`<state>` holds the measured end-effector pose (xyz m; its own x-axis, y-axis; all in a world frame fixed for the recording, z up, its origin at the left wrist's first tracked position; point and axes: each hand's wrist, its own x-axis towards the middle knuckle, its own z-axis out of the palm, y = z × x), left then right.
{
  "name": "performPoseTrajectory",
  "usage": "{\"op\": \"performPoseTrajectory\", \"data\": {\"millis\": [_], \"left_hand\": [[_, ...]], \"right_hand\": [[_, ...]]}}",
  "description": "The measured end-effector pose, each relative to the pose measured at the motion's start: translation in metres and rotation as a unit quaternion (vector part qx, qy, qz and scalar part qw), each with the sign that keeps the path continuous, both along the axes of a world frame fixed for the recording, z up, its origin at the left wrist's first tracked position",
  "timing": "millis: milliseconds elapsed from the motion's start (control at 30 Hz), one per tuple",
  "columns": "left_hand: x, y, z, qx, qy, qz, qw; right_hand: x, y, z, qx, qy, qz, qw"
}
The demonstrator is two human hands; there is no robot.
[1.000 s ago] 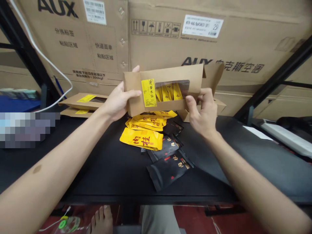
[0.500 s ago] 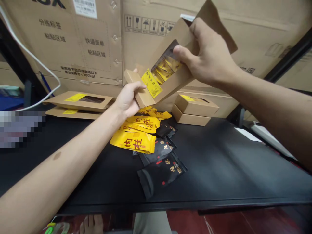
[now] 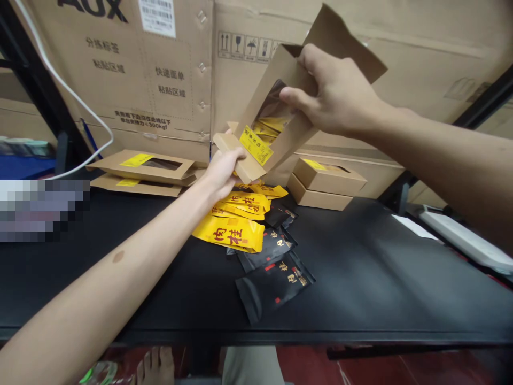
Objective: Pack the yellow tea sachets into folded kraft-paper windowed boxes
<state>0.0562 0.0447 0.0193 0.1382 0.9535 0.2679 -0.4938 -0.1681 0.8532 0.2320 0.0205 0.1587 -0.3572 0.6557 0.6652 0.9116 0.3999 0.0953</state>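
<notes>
A long kraft window box (image 3: 262,131) with a yellow label is held tilted above the black table (image 3: 360,278), its open flap end up at the right. My right hand (image 3: 332,93) is closed around that upper end. My left hand (image 3: 224,168) grips the lower end from below. Yellow sachets show through the box's window, slid toward the low end. Under the box lies a pile of yellow sachets (image 3: 234,219) and black sachets (image 3: 272,267).
Two flat window boxes (image 3: 140,171) are stacked at the back left, and two small kraft boxes (image 3: 324,184) at the back right. Large cardboard cartons (image 3: 160,80) stand behind the table. A white cable (image 3: 72,91) hangs at the left, black frame bars on both sides.
The box went from level to steeply tilted, right end raised by my right hand. The sachets inside have slid toward the lower left end. The view shifted slightly.
</notes>
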Motion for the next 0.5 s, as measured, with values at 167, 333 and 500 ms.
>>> {"op": "performPoseTrajectory", "data": {"millis": [167, 333, 500], "left_hand": [[0.0, 0.006, -0.006, -0.012, 0.081, 0.062, 0.995], [-0.003, 0.003, -0.006, 0.008, 0.18, 0.112, 0.977], [-0.007, 0.009, -0.008, 0.053, 0.192, 0.16, 0.967]], "right_hand": [[0.0, 0.004, 0.007, 0.0, -0.045, -0.01, 0.999], [0.004, 0.004, 0.018, -0.003, -0.063, -0.033, 0.997], [0.009, -0.002, 0.033, 0.043, -0.054, -0.067, 0.995]]}}
